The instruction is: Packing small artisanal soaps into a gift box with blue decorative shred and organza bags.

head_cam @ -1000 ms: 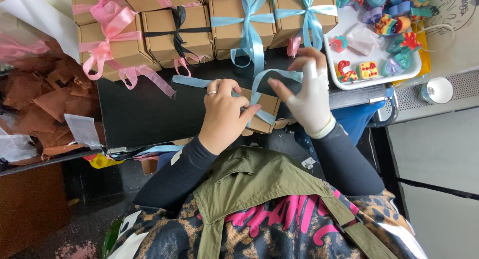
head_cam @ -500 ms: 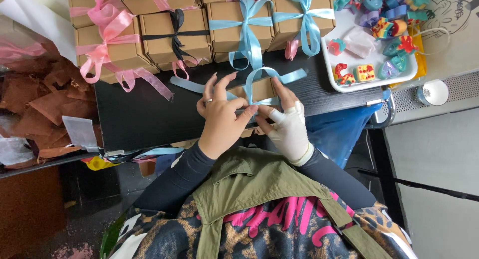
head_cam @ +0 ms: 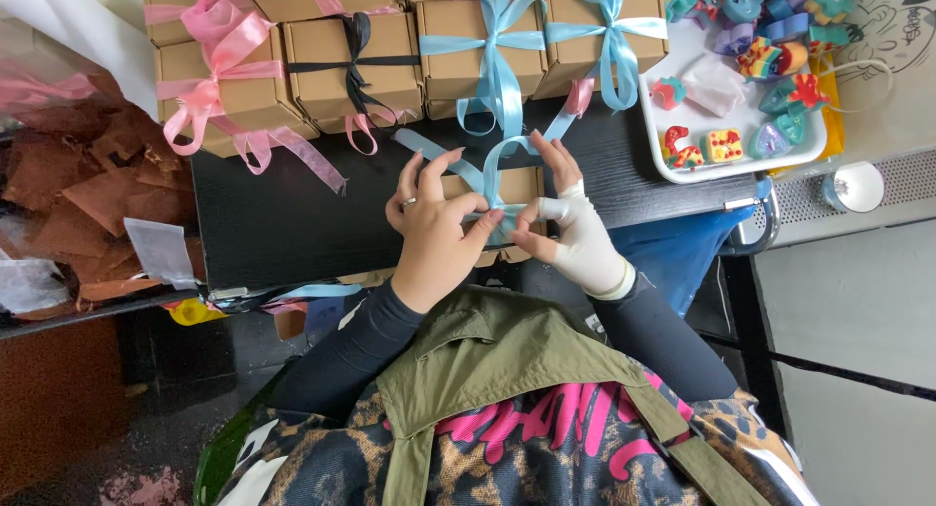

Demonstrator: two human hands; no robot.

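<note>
A: Pinching is what is seen at both hands. The left hand [head_cam: 434, 223] is closed on the light blue ribbon [head_cam: 492, 165] with thumb and forefinger, its other fingers spread upward; the right hand [head_cam: 570, 228], worn in a white glove, is closed on the same ribbon just opposite, fingertips nearly touching the left's.

B: And where is the ribbon held against?

A: It is held on top of a small brown cardboard box [head_cam: 507, 189], which lies directly under and between the two hands at the near edge of the dark worktop [head_cam: 273, 223]. A loop is raised above the knot, and one tail is run away to the upper left, the other to the upper right.

B: Which hand is nearer?

A: Neither can be called nearer; the box is met from both sides equally, its long side lying left to right.

B: What is set farther out?

A: A row of tied boxes [head_cam: 409, 48] with pink, black and blue bows is ranged behind, a white tray [head_cam: 673, 165] of coloured figures to the right, and brown paper [head_cam: 78, 189] to the left.
</note>
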